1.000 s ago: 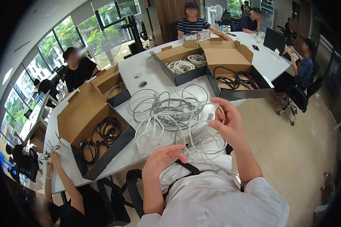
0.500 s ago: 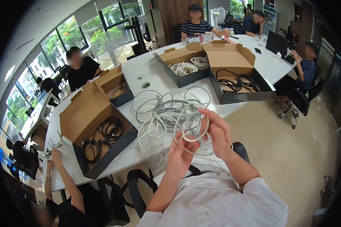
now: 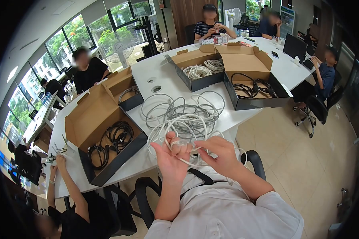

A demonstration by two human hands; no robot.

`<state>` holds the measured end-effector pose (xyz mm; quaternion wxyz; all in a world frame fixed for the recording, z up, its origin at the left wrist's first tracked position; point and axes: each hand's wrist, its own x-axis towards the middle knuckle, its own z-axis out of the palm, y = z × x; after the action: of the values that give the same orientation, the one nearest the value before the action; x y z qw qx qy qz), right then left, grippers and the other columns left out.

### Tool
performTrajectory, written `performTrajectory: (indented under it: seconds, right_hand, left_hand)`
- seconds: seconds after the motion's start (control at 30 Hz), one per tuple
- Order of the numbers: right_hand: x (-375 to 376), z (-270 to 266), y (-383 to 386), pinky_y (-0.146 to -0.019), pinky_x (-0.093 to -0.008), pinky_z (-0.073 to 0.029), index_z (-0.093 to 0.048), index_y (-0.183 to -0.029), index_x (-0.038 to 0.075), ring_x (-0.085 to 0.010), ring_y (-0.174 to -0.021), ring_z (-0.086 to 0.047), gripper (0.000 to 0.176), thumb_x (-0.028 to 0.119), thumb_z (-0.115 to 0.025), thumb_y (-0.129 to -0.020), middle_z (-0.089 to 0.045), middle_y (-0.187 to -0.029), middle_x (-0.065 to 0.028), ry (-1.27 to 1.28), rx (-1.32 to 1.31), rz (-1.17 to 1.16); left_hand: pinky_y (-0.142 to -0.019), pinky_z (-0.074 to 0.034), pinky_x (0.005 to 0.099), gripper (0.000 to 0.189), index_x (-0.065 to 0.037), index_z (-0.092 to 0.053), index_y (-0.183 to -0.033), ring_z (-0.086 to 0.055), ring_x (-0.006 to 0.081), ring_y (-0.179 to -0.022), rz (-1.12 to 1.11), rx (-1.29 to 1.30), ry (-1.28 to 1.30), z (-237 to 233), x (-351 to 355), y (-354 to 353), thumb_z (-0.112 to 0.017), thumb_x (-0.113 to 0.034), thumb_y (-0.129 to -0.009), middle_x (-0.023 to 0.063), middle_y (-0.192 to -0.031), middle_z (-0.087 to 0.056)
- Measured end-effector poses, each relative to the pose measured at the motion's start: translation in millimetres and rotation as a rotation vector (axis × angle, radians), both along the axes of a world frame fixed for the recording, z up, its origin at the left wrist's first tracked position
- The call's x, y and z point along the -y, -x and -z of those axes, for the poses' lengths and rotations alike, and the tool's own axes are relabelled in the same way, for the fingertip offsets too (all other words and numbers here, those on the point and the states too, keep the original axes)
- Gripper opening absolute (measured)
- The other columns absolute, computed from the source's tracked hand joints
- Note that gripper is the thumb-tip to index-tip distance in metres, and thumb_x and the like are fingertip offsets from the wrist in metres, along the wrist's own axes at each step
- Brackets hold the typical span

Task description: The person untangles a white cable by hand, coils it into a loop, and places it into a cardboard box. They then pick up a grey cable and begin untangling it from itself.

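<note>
White cable (image 3: 187, 162) runs in loops between my two hands, in front of the table edge. My left hand (image 3: 173, 159) is turned palm up, thumb out to the side, its fingers curled round the cable. Thumb and fingers of my right hand (image 3: 220, 154) pinch the same cable a little to the right. A length of it loops out past my right wrist. Just beyond my hands lies a loose tangle of grey and white cables (image 3: 187, 113) on the white table. Where the held cable joins the tangle is hard to make out.
Open boxes stand round the tangle: a box of black cables (image 3: 137, 140) at left, a small box (image 3: 132, 102) behind it, a box of white cables (image 3: 205, 82) and another of black cables (image 3: 253, 104) at back right. A co-worker's hands (image 3: 60, 162) are at far left.
My left hand has turned palm up and moved left. My right hand has come down from the raised loop and now pinches the cable. The person in stripes has brought their hands together.
</note>
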<state>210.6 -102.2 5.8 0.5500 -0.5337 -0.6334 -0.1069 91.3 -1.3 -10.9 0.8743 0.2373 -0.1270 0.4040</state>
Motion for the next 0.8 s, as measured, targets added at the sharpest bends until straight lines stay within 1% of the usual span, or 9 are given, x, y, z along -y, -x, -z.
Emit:
performTrajectory:
  seconds: [0.13,0.23,0.27,0.33,0.4,0.53,0.63,0.67,0.8]
  right_hand:
    - [18.8,8.0,5.2,-0.049,-0.0311,-0.042,-0.067,-0.097,0.005,-0.0209,-0.057,-0.057,0.021,0.001,-0.068,-0.076,-0.063,-0.074,-0.0081,0.015,-0.102,0.153]
    - [45.5,26.5,10.7,-0.045,-0.0307,-0.040,-0.068,-0.094,0.004,-0.0181,-0.054,-0.056,0.011,0.007,-0.065,-0.083,-0.064,-0.074,-0.0076,0.365,-0.305,-0.131]
    - [49.4,28.2,12.0,-0.050,-0.0279,-0.042,-0.063,-0.105,0.003,-0.0141,-0.065,-0.058,0.022,0.019,-0.057,-0.092,-0.066,-0.084,-0.0076,0.721,-0.480,-0.318]
    - [39.9,42.1,16.3,-0.059,-0.0271,-0.045,-0.055,-0.118,0.002,-0.0127,-0.075,-0.058,0.031,0.024,-0.052,-0.095,-0.065,-0.093,-0.0077,0.776,-0.827,-0.542]
    - [31.6,44.0,10.9,-0.078,-0.0290,-0.047,-0.036,-0.134,0.002,-0.0150,-0.094,-0.058,0.045,0.029,-0.045,-0.098,-0.062,-0.110,-0.0106,0.751,-1.192,-0.719]
    - [20.1,28.0,-13.5,-0.087,-0.0356,-0.048,-0.039,-0.130,0.001,-0.0213,-0.102,-0.060,0.038,0.020,-0.042,-0.098,-0.062,-0.112,-0.0171,0.373,-1.452,-0.631]
    - [26.4,12.3,-23.3,-0.088,-0.0355,-0.048,-0.040,-0.129,0.001,-0.0225,-0.101,-0.062,0.035,0.019,-0.040,-0.098,-0.062,-0.111,-0.0181,0.373,-1.423,-0.631]
    - [30.4,3.9,-21.8,-0.083,-0.0355,-0.051,-0.043,-0.127,0.000,-0.0195,-0.084,-0.064,0.035,0.021,-0.037,-0.100,-0.065,-0.096,-0.0138,0.414,-1.457,-0.603]
    - [33.2,11.8,-27.3,-0.065,-0.0317,-0.048,-0.048,-0.119,0.002,-0.0116,-0.055,-0.043,0.036,0.030,-0.033,-0.102,-0.046,-0.068,-0.0020,0.432,-1.324,-0.750]
  left_hand:
    - [-0.065,-0.029,0.0270,0.030,-0.008,-0.048,-0.116,-0.029,0.0092,-0.062,-0.180,-0.094,-0.072,-8.1,-5.1,6.9,-0.048,-0.031,-0.097,-0.0043,-0.067,-0.029]
    - [-0.065,-0.029,0.0263,0.023,-0.009,-0.048,-0.115,-0.030,0.0093,-0.064,-0.291,-0.110,-0.083,-9.0,-14.2,7.1,-0.049,-0.022,-0.096,-0.0044,-0.068,-0.029]
    - [-0.065,-0.029,0.0262,0.022,-0.008,-0.048,-0.115,-0.030,0.0093,-0.064,-0.326,-0.104,-0.070,-8.9,-15.0,6.7,-0.049,-0.019,-0.096,-0.0044,-0.068,-0.030]
    - [-0.063,-0.029,0.0259,0.022,-0.008,-0.048,-0.115,-0.031,0.0092,-0.063,-0.319,-0.092,-0.031,-8.1,-12.9,7.7,-0.049,-0.019,-0.096,-0.0043,-0.068,-0.031]
    - [-0.061,-0.031,0.0257,0.023,-0.007,-0.047,-0.116,-0.032,0.0089,-0.062,-0.256,-0.113,-0.013,-6.6,-8.8,9.6,-0.048,-0.020,-0.097,-0.0042,-0.067,-0.032]
    - [-0.060,-0.036,0.0264,0.028,-0.006,-0.046,-0.121,-0.035,0.0086,-0.056,0.012,-0.295,-0.086,2.1,9.2,12.5,-0.046,-0.022,-0.098,-0.0039,-0.065,-0.033]
    - [-0.062,-0.041,0.0278,0.033,-0.004,-0.044,-0.126,-0.036,0.0075,-0.054,0.175,-0.446,-0.239,11.2,7.5,9.9,-0.044,-0.022,-0.098,-0.0037,-0.064,-0.033]
    - [-0.062,-0.041,0.0280,0.033,-0.003,-0.043,-0.127,-0.036,0.0074,-0.055,0.192,-0.487,-0.268,15.2,4.6,8.6,-0.044,-0.020,-0.098,-0.0035,-0.065,-0.034]
    - [-0.066,-0.041,0.0277,0.039,0.000,-0.039,-0.130,-0.037,0.0071,-0.060,0.126,-0.774,-0.406,9.1,8.5,6.7,-0.049,-0.010,-0.094,-0.0027,-0.073,-0.037]
